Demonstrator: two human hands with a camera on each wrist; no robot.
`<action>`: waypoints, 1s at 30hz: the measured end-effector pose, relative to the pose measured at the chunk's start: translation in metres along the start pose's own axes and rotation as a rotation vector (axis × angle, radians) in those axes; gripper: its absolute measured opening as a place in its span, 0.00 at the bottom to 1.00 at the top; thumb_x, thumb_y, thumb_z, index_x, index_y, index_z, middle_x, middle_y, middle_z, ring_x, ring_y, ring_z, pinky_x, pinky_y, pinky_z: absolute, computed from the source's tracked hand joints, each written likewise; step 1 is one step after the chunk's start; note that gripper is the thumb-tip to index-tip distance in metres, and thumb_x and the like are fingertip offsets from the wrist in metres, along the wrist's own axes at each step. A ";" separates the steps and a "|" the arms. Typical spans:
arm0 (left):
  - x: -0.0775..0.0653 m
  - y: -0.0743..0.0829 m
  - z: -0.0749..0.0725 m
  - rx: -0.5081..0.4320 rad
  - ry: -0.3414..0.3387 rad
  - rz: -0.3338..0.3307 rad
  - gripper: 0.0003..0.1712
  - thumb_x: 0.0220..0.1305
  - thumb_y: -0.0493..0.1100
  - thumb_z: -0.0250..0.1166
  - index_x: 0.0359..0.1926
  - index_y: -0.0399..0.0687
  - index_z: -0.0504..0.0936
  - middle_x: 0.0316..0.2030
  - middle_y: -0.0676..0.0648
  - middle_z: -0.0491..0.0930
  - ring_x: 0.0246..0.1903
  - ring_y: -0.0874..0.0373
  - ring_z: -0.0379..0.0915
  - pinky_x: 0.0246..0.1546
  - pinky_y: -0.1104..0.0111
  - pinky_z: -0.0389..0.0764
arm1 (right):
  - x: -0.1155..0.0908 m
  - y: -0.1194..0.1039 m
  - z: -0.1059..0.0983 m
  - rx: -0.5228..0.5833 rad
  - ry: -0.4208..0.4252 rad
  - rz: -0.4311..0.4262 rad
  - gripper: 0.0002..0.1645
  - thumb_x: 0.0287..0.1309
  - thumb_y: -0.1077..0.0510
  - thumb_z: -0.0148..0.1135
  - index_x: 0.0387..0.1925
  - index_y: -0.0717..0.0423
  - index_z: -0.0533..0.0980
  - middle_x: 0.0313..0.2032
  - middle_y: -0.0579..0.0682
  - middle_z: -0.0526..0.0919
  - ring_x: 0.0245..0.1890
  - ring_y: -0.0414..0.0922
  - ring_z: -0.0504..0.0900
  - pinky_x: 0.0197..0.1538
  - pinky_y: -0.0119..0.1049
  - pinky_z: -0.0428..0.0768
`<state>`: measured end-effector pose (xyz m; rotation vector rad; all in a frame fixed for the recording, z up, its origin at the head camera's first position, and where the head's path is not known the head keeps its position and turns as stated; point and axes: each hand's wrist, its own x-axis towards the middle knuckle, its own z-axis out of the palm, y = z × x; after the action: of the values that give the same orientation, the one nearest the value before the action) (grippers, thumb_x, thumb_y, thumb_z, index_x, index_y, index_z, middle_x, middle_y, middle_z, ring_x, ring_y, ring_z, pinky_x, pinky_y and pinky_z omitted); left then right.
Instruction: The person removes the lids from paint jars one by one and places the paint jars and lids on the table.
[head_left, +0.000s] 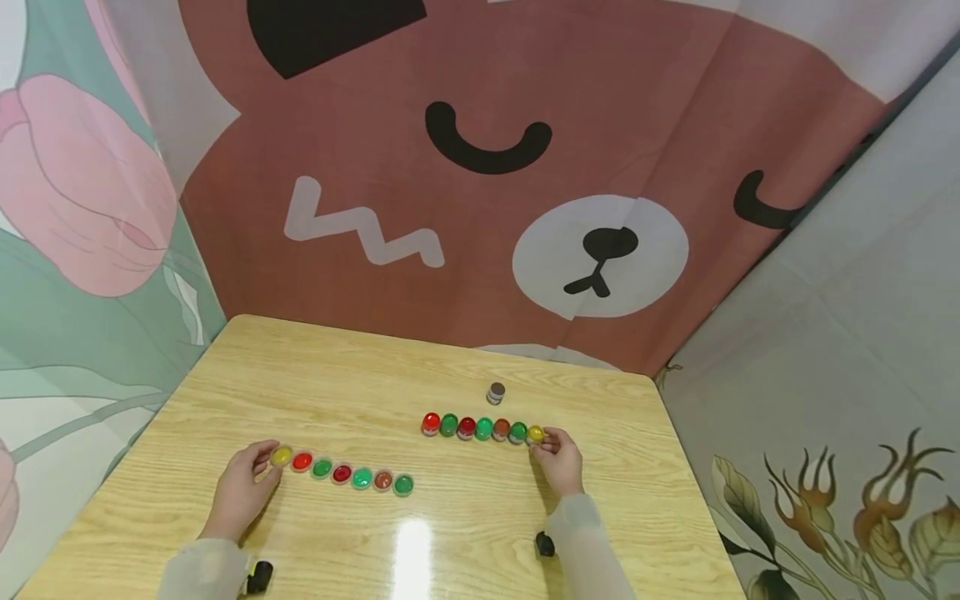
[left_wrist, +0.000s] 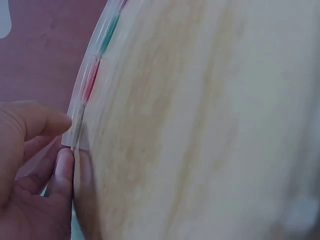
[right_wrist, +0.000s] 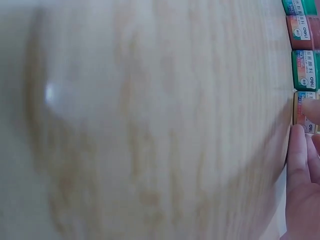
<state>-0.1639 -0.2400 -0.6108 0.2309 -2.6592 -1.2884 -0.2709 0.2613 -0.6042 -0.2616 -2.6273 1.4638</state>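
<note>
My left hand [head_left: 242, 492] pinches a clear round lid with yellow paint inside [head_left: 282, 455], at the left end of a row of lids. From it run a red lid [head_left: 302, 461], a green lid [head_left: 322, 468] and several more, flat on the table. At the right end of a second row, my right hand [head_left: 562, 463] grips a small yellow paint jar [head_left: 536, 433] between thumb and fingers. Beside that jar stands a green paint jar [right_wrist: 304, 70], then a brown one [right_wrist: 301, 32]. Labels face the right wrist camera.
Behind the jar row stands a small dark-topped brown jar or stack [head_left: 496, 393]. The wooden table [head_left: 330, 383] meets a bear-print cloth [head_left: 360, 142] at the back. Patterned cloths hang left and right.
</note>
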 end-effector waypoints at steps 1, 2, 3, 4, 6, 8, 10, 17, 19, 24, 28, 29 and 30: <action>0.001 0.000 0.000 -0.003 0.002 0.005 0.24 0.65 0.30 0.61 0.61 0.25 0.72 0.53 0.27 0.73 0.52 0.36 0.74 0.41 0.92 0.66 | 0.001 0.000 -0.001 0.002 -0.003 0.003 0.26 0.57 0.69 0.70 0.58 0.69 0.75 0.44 0.60 0.82 0.42 0.50 0.81 0.41 0.30 0.83; 0.002 0.000 -0.001 -0.006 0.005 0.012 0.23 0.65 0.29 0.60 0.61 0.25 0.72 0.53 0.27 0.73 0.51 0.36 0.75 0.42 0.91 0.68 | 0.001 -0.001 -0.002 -0.004 -0.006 -0.003 0.27 0.57 0.70 0.70 0.58 0.69 0.74 0.44 0.60 0.81 0.42 0.50 0.81 0.41 0.30 0.83; 0.004 0.001 -0.001 -0.010 0.006 0.021 0.23 0.66 0.29 0.60 0.60 0.24 0.72 0.52 0.26 0.73 0.51 0.35 0.75 0.43 0.88 0.72 | 0.002 -0.001 -0.004 -0.009 -0.005 -0.009 0.28 0.57 0.70 0.69 0.59 0.69 0.74 0.44 0.60 0.81 0.42 0.50 0.81 0.41 0.30 0.83; 0.005 0.002 -0.001 -0.008 0.008 0.031 0.22 0.65 0.29 0.59 0.59 0.23 0.72 0.52 0.26 0.73 0.50 0.35 0.75 0.44 0.83 0.76 | 0.003 -0.001 -0.005 -0.018 -0.004 -0.012 0.28 0.57 0.71 0.69 0.60 0.68 0.73 0.44 0.60 0.81 0.42 0.50 0.81 0.42 0.30 0.82; 0.009 0.005 -0.003 0.006 0.006 0.045 0.21 0.66 0.28 0.58 0.58 0.23 0.72 0.51 0.26 0.73 0.48 0.35 0.76 0.47 0.69 0.83 | 0.005 -0.001 -0.008 -0.039 -0.003 -0.034 0.29 0.57 0.72 0.67 0.61 0.69 0.72 0.43 0.60 0.81 0.42 0.51 0.82 0.42 0.31 0.83; 0.012 0.008 -0.004 0.035 -0.003 0.057 0.20 0.65 0.28 0.58 0.58 0.23 0.73 0.50 0.25 0.73 0.47 0.35 0.76 0.47 0.54 0.83 | 0.006 -0.002 -0.011 -0.064 -0.004 -0.063 0.29 0.57 0.73 0.63 0.61 0.69 0.71 0.43 0.61 0.81 0.42 0.52 0.82 0.41 0.33 0.83; 0.015 0.013 -0.006 0.067 -0.019 0.065 0.20 0.65 0.28 0.57 0.57 0.24 0.73 0.50 0.25 0.72 0.46 0.34 0.76 0.48 0.46 0.81 | 0.007 -0.003 -0.014 -0.075 -0.009 -0.070 0.28 0.58 0.73 0.60 0.62 0.69 0.70 0.43 0.61 0.81 0.43 0.53 0.82 0.41 0.35 0.83; 0.026 0.040 0.000 0.081 -0.055 0.123 0.17 0.67 0.30 0.56 0.56 0.29 0.76 0.54 0.24 0.72 0.51 0.31 0.73 0.48 0.40 0.79 | 0.012 -0.012 -0.031 -0.082 -0.012 -0.070 0.24 0.64 0.70 0.56 0.62 0.70 0.69 0.47 0.64 0.78 0.47 0.58 0.79 0.46 0.47 0.82; 0.031 0.050 0.007 0.068 -0.063 0.145 0.16 0.68 0.30 0.56 0.55 0.30 0.77 0.55 0.26 0.72 0.53 0.31 0.72 0.49 0.41 0.78 | 0.015 -0.015 -0.034 -0.083 -0.004 -0.073 0.23 0.64 0.70 0.56 0.61 0.70 0.70 0.47 0.64 0.77 0.47 0.58 0.78 0.47 0.48 0.82; 0.046 0.082 0.030 0.034 -0.108 0.212 0.14 0.69 0.30 0.57 0.53 0.32 0.79 0.55 0.30 0.73 0.55 0.34 0.72 0.52 0.43 0.78 | 0.024 -0.024 -0.033 -0.089 0.022 -0.097 0.22 0.62 0.71 0.59 0.58 0.71 0.72 0.47 0.65 0.78 0.47 0.59 0.79 0.48 0.50 0.82; 0.055 0.112 0.053 -0.031 -0.147 0.241 0.13 0.69 0.30 0.58 0.52 0.35 0.80 0.55 0.33 0.74 0.55 0.37 0.73 0.54 0.45 0.78 | 0.030 -0.032 -0.025 -0.096 0.017 -0.122 0.22 0.61 0.71 0.60 0.58 0.71 0.74 0.48 0.65 0.78 0.47 0.60 0.79 0.48 0.52 0.82; 0.057 0.120 0.059 -0.062 -0.159 0.239 0.13 0.69 0.30 0.58 0.52 0.35 0.80 0.54 0.34 0.74 0.55 0.38 0.73 0.54 0.46 0.79 | 0.031 -0.034 -0.022 -0.093 0.010 -0.127 0.23 0.61 0.71 0.60 0.58 0.70 0.74 0.48 0.66 0.78 0.47 0.60 0.79 0.48 0.52 0.82; 0.057 0.128 0.066 -0.098 -0.174 0.230 0.13 0.69 0.30 0.58 0.52 0.36 0.80 0.54 0.35 0.74 0.55 0.39 0.73 0.55 0.48 0.79 | 0.033 -0.036 -0.020 -0.093 0.001 -0.131 0.23 0.61 0.71 0.60 0.58 0.70 0.74 0.49 0.66 0.78 0.48 0.60 0.79 0.49 0.52 0.82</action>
<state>-0.2423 -0.1239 -0.5446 -0.2041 -2.6539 -1.4142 -0.3026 0.2660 -0.5628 -0.0964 -2.6592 1.3022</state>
